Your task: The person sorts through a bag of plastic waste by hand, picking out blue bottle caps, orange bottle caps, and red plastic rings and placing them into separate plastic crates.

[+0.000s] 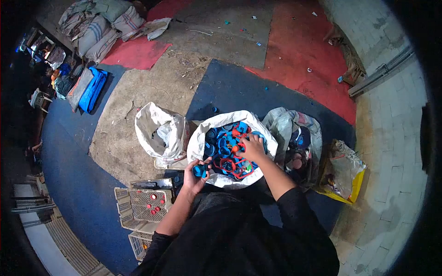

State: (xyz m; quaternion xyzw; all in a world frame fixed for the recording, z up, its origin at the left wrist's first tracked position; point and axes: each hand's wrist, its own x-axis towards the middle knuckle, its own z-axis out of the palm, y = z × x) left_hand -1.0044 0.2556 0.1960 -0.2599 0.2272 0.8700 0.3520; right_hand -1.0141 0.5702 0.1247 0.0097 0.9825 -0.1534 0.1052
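A white woven sack (195, 142) stands open in front of me, filled with plastic bottle caps (224, 141), mostly blue with some red and orange ones. My left hand (195, 177) is at the sack's near left rim, palm up, with its fingers curled round blue bottle caps (200, 171). Inside the sack's right side, my right hand (253, 149) reaches down onto the pile. Its fingertips close at an orange bottle cap (235, 148); what lies under the palm is hidden. Red plastic rings (239, 173) lie on the caps just below it.
Left of the sack is another white sack (143, 133) with pale contents. On the right stand a greyish sack (315, 133) with dark and pinkish items, and a yellow-edged bag (358, 186). A beige crate (133, 223) holds several red caps. A block wall (391, 161) bounds the right.
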